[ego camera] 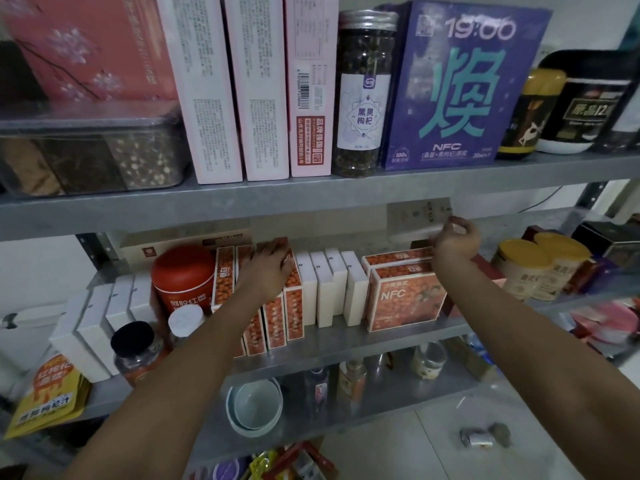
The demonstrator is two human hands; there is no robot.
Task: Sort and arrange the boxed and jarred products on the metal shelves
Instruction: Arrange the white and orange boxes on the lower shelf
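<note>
Nearest me, along the front of the middle shelf (346, 344), the orange boxes (275, 320) stand upright in a tight row. My left hand (268, 268) lies flat across their tops, fingers stretched toward the back and gripping nothing as far as I can tell. I use it as a steadying press, bearing straight down so the row does not fan or tip toward the edge.

To the right stand the white boxes (332, 289), then the NFC box (405, 296), which faces front with a second one just behind it.

Farther in, my right hand (455, 237) is raised above that pair, fingers curled round the edge of a pale box (415, 216). It sits at the back, close under the upper shelf (311, 202). How it rests there is hidden from me.

Headroom looks tight, so I judge the box should come out level and slow, kept low enough to miss the metal above and high enough to clear the NFC pair. I would firm up the grip before drawing it forward.
</note>
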